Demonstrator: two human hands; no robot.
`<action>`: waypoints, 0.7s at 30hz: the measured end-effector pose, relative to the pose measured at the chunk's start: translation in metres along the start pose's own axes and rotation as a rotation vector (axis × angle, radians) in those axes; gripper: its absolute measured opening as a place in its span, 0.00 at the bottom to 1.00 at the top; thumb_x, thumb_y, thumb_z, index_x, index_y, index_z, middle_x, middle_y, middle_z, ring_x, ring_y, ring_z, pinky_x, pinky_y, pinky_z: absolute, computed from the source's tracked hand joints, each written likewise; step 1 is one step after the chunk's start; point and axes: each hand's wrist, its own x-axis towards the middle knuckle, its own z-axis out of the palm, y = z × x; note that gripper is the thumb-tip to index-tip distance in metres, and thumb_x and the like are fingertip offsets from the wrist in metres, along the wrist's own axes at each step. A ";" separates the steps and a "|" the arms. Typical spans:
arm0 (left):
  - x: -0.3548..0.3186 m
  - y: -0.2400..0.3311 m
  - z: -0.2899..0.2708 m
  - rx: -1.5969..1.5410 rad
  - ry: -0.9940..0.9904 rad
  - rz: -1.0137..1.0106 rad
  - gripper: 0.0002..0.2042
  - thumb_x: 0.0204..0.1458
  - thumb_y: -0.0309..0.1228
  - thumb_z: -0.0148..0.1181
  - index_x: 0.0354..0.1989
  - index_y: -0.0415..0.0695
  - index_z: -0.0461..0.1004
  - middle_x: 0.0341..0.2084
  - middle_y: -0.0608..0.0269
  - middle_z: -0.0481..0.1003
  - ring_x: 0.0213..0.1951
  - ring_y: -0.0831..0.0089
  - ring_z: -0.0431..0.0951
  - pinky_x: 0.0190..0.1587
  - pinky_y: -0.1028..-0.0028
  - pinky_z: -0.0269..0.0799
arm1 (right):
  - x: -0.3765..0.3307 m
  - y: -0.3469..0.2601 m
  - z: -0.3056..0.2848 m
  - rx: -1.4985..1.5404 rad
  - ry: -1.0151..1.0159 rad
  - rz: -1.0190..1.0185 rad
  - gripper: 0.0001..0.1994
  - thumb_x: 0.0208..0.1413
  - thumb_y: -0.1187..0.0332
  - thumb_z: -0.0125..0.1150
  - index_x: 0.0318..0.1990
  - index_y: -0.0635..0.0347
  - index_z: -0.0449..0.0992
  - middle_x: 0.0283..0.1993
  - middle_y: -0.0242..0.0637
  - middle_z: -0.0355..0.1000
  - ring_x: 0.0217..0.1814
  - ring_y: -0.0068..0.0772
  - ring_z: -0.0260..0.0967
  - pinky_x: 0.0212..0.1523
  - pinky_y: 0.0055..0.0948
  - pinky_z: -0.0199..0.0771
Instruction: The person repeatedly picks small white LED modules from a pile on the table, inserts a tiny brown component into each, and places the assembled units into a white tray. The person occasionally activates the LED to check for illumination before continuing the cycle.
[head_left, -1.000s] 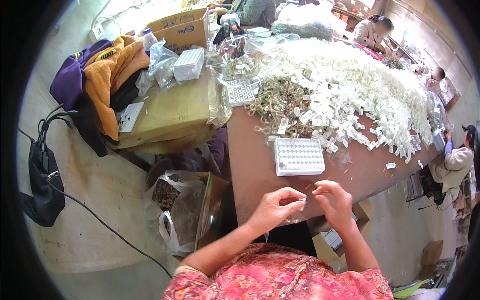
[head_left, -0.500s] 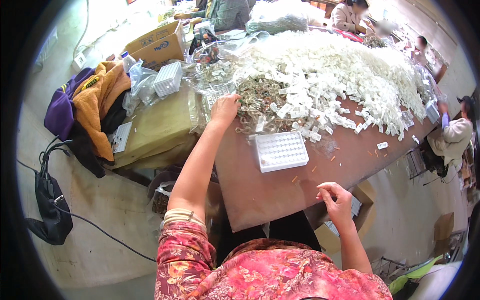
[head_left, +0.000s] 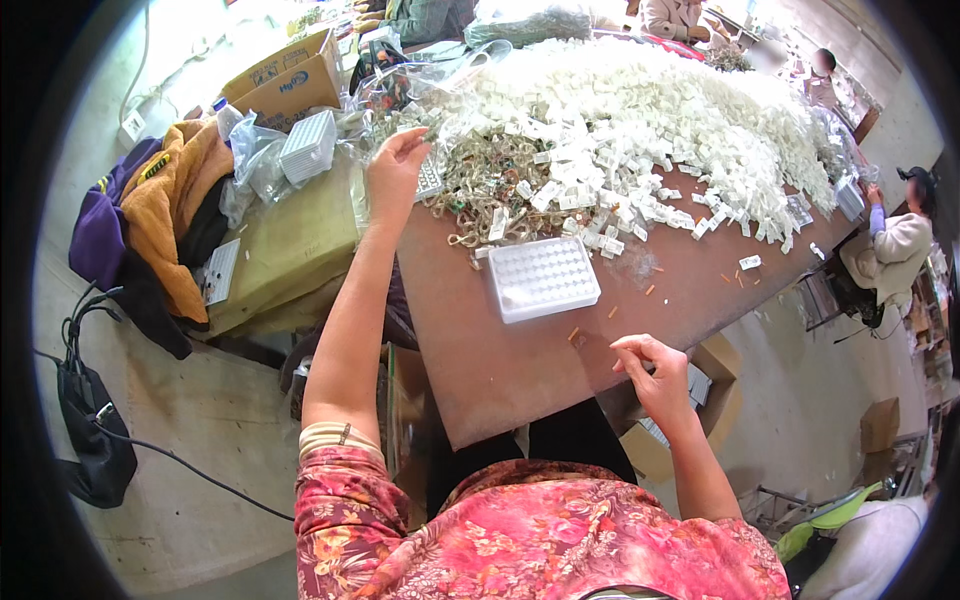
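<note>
Left hand (head_left: 395, 165) stretched far out over the counter (head_left: 510, 360), fingers loosely spread and curled down, hovering at the near edge of the tangled brownish scrap pile (head_left: 490, 185). Nothing clearly gripped; fingertips look just above or barely touching the tangle and some clear plastic bags (head_left: 400, 95) beside them. Right hand (head_left: 655, 370) sits at the near counter edge, thumb and forefinger pinched together, other fingers curled. Cannot tell if a small part is between them, too small to see.

White compartment tray (head_left: 543, 277) lies flat between the two hands, nearer the right fingers, apart from both. A big heap of small white plastic pieces (head_left: 650, 110) spreads beyond the left fingers, toward the far side. A few tiny orange bits (head_left: 650, 290) lie scattered past the right fingers.

Step in hand, as a judgement: picking up pieces from the pile. Next move calls for closing the left fingers on one piece without dragging the tangle along.
</note>
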 end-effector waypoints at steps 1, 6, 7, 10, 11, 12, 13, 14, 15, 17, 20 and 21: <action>-0.002 0.010 -0.001 -0.036 -0.020 0.035 0.12 0.54 0.26 0.61 0.46 0.38 0.77 0.36 0.62 0.80 0.37 0.79 0.79 0.40 0.79 0.72 | 0.002 -0.002 0.001 0.004 0.003 -0.011 0.04 0.55 0.80 0.58 0.37 0.68 0.77 0.30 0.38 0.76 0.28 0.23 0.73 0.30 0.21 0.73; -0.086 0.056 0.009 -0.964 -0.286 -0.402 0.09 0.57 0.23 0.56 0.45 0.35 0.73 0.37 0.57 0.77 0.45 0.65 0.79 0.53 0.67 0.75 | 0.023 -0.012 0.016 0.124 0.070 -0.035 0.06 0.56 0.76 0.60 0.41 0.66 0.77 0.33 0.37 0.75 0.34 0.22 0.73 0.37 0.23 0.73; -0.109 0.064 0.014 -1.020 -0.353 -0.492 0.08 0.57 0.23 0.56 0.44 0.36 0.72 0.37 0.56 0.77 0.44 0.65 0.79 0.52 0.66 0.75 | 0.030 -0.014 0.021 0.159 0.116 -0.050 0.07 0.56 0.75 0.60 0.42 0.65 0.77 0.34 0.36 0.75 0.36 0.21 0.73 0.38 0.23 0.73; -0.172 0.083 0.025 -1.225 -0.430 -0.704 0.07 0.58 0.25 0.55 0.44 0.37 0.72 0.37 0.57 0.78 0.42 0.68 0.80 0.51 0.66 0.76 | 0.045 -0.022 0.032 0.351 0.142 -0.036 0.10 0.56 0.72 0.61 0.45 0.64 0.77 0.36 0.34 0.75 0.39 0.20 0.72 0.42 0.24 0.72; -0.185 0.087 0.026 -1.195 -0.420 -0.743 0.07 0.58 0.25 0.55 0.44 0.37 0.72 0.37 0.57 0.78 0.42 0.68 0.80 0.52 0.66 0.76 | 0.048 -0.025 0.034 0.424 0.127 -0.035 0.11 0.56 0.71 0.61 0.46 0.63 0.77 0.37 0.33 0.74 0.41 0.19 0.71 0.42 0.24 0.72; -0.196 0.092 0.027 -1.164 -0.411 -0.780 0.08 0.59 0.26 0.55 0.44 0.38 0.72 0.38 0.58 0.78 0.41 0.69 0.80 0.52 0.66 0.76 | 0.049 -0.026 0.036 0.470 0.069 0.010 0.11 0.55 0.72 0.62 0.46 0.63 0.77 0.37 0.32 0.74 0.40 0.19 0.71 0.42 0.24 0.72; -0.204 0.096 0.028 -1.160 -0.407 -0.803 0.08 0.59 0.26 0.55 0.44 0.38 0.72 0.38 0.59 0.78 0.41 0.70 0.80 0.52 0.66 0.76 | 0.050 -0.028 0.037 0.511 0.005 0.041 0.12 0.55 0.72 0.62 0.47 0.63 0.77 0.37 0.32 0.74 0.39 0.19 0.71 0.42 0.23 0.72; -0.210 0.099 0.030 -1.101 -0.387 -0.815 0.08 0.59 0.26 0.55 0.44 0.38 0.72 0.38 0.59 0.78 0.40 0.71 0.80 0.51 0.66 0.76 | 0.049 -0.030 0.038 0.552 -0.059 0.071 0.12 0.55 0.72 0.62 0.47 0.63 0.77 0.37 0.32 0.74 0.39 0.19 0.71 0.42 0.23 0.72; -0.216 0.102 0.032 -1.069 -0.369 -0.811 0.08 0.59 0.26 0.55 0.44 0.38 0.72 0.39 0.60 0.78 0.39 0.72 0.80 0.49 0.67 0.77 | 0.047 -0.031 0.040 0.522 -0.077 0.065 0.11 0.55 0.72 0.63 0.45 0.63 0.78 0.37 0.31 0.74 0.37 0.18 0.71 0.40 0.21 0.72; -0.223 0.106 0.034 -1.006 -0.368 -0.799 0.10 0.59 0.27 0.55 0.47 0.39 0.71 0.39 0.61 0.77 0.36 0.76 0.78 0.43 0.71 0.77 | 0.042 -0.032 0.042 0.549 -0.078 0.116 0.10 0.55 0.72 0.63 0.43 0.64 0.78 0.37 0.31 0.74 0.36 0.18 0.72 0.39 0.20 0.72; -0.235 0.111 0.037 -1.018 -0.367 -0.818 0.13 0.59 0.27 0.56 0.51 0.39 0.69 0.37 0.62 0.77 0.35 0.77 0.77 0.40 0.74 0.75 | 0.037 -0.030 0.041 0.620 -0.076 0.154 0.07 0.55 0.73 0.63 0.40 0.64 0.79 0.37 0.29 0.74 0.36 0.16 0.71 0.37 0.18 0.71; -0.239 0.112 0.036 -1.009 -0.374 -0.819 0.16 0.57 0.25 0.58 0.53 0.39 0.67 0.34 0.63 0.76 0.36 0.77 0.77 0.41 0.75 0.74 | 0.037 -0.029 0.039 0.604 -0.073 0.141 0.07 0.55 0.73 0.63 0.40 0.63 0.79 0.36 0.29 0.75 0.36 0.16 0.71 0.38 0.18 0.71</action>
